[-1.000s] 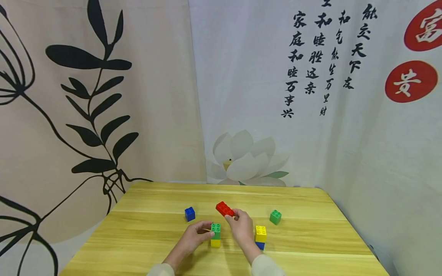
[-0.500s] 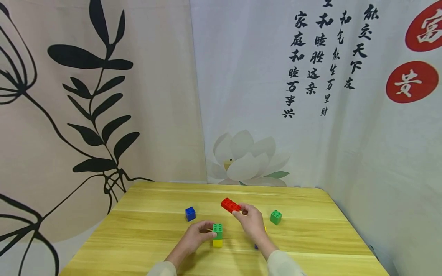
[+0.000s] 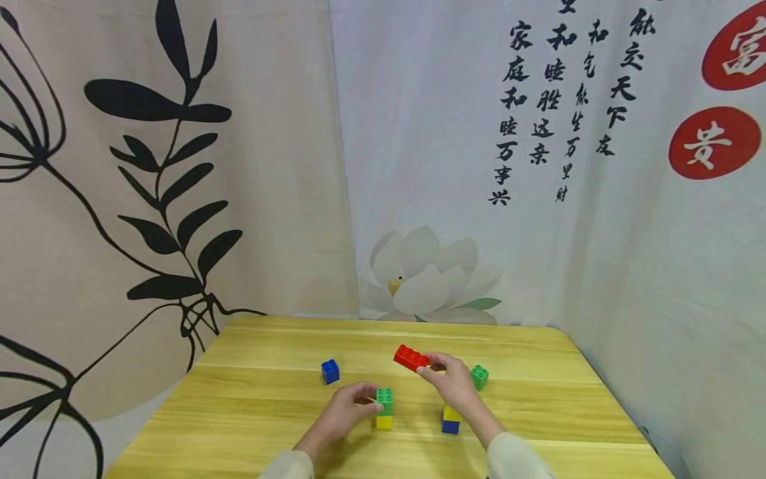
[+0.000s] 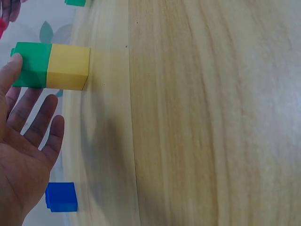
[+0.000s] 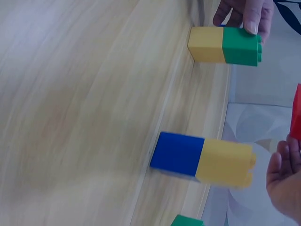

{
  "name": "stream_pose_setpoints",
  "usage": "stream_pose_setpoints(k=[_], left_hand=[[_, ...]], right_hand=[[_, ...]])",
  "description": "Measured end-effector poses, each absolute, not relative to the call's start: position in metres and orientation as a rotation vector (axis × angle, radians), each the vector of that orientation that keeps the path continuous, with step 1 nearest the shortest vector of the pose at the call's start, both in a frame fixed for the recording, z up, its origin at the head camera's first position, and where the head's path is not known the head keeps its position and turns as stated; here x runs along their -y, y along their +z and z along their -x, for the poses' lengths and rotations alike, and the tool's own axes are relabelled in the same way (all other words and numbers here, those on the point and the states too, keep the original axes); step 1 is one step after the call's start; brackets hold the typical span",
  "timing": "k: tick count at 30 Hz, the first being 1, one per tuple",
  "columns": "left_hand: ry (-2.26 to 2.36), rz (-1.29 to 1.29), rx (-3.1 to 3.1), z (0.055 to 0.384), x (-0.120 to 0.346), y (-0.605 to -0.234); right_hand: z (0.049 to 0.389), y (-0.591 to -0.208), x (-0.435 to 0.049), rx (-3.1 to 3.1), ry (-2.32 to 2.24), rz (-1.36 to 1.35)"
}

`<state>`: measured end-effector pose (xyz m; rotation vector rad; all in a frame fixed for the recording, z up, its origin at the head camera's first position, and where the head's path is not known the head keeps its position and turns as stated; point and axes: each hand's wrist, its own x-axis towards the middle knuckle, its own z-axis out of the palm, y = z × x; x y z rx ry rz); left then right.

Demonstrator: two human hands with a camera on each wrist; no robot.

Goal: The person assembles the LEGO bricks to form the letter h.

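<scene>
My left hand (image 3: 347,409) pinches the green toy brick (image 3: 384,402) of a small stack, its thumb on the near side and its fingers behind. Beneath that green brick is a yellow brick (image 4: 68,67). A long red brick (image 3: 410,358) is held up by one end between the thumb and fingers of my right hand (image 3: 451,380). Under the right wrist stands a second stack, a yellow brick (image 5: 225,162) on top of a blue brick (image 3: 450,426). The right forearm partly covers it in the head view.
A single blue brick (image 3: 330,371) sits further back at the left on the wooden table (image 3: 251,399). Behind the right hand lies a single green brick (image 3: 479,377). A printed cloth (image 3: 287,166) hangs along the table's far edge.
My right hand has moved right with the red brick, passing over the yellow-and-blue stack. The left hand and the green-and-yellow stack have shifted slightly right.
</scene>
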<state>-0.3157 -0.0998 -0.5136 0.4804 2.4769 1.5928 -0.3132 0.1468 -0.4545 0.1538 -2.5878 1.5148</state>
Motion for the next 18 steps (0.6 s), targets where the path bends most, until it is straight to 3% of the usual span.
stream_pose_setpoints(k=[18], left_hand=[[1.597,-0.472,-2.47,0.32,0.087,-0.515]], right_hand=[[0.318,-0.453,-0.181,2.607,1.481,-0.127]])
